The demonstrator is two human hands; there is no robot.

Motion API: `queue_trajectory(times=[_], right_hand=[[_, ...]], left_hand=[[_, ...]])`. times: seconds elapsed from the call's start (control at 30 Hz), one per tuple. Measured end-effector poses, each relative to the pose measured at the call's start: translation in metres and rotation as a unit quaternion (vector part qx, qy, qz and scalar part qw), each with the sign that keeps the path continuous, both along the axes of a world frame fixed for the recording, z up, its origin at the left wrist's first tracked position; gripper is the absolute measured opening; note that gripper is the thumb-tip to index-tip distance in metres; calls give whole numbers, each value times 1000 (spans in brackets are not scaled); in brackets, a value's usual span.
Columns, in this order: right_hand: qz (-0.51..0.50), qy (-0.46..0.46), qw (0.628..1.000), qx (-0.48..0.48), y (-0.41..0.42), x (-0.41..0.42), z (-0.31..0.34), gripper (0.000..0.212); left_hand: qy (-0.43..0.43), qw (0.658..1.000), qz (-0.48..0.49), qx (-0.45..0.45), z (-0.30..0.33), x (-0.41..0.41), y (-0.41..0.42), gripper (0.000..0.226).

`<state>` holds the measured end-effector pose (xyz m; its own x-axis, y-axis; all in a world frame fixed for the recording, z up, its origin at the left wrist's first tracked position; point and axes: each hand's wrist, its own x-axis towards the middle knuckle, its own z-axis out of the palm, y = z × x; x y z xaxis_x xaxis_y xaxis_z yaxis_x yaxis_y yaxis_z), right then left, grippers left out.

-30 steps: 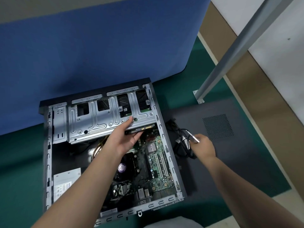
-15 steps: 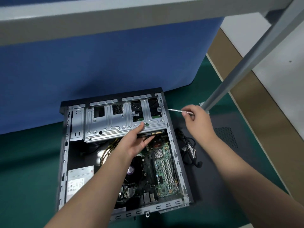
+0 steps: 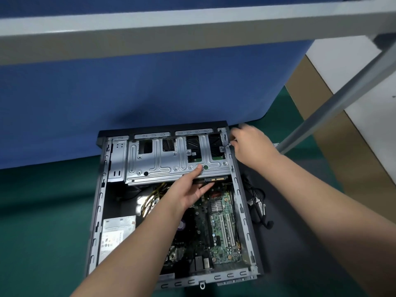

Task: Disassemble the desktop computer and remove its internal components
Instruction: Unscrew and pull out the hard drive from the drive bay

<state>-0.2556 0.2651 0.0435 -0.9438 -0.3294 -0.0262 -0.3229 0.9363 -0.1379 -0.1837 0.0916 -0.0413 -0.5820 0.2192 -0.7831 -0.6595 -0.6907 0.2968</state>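
The open desktop case (image 3: 97,213) lies flat on the green mat. A silver drive cage (image 3: 162,161) spans its far end, with the green motherboard (image 3: 222,228) and the power supply (image 3: 116,234) nearer me. My left hand (image 3: 190,189) holds the cage's near edge, thumb on top and fingers underneath by a drive's connector (image 3: 216,179). My right hand (image 3: 250,144) is at the case's far right corner, gripping a thin screwdriver whose tip (image 3: 228,145) meets the cage's right end.
Loose black cables (image 3: 257,202) lie on the dark side panel (image 3: 300,243) to the right of the case. A blue partition (image 3: 139,88) stands just behind it. A grey table frame (image 3: 171,26) and its slanted leg (image 3: 334,99) cross above and right.
My right hand carried the screwdriver from the cables up to the case's far right corner. The left hand stayed on the drive cage. My head tilted up.
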Motion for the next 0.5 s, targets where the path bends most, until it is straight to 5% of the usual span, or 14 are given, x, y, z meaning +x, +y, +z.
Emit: queue_trajectory(times=[0.5], right_hand=[[96,-28,979,179,-28,-24,17,15]], left_hand=[[0,1000,-1,1,3,0,0,33]])
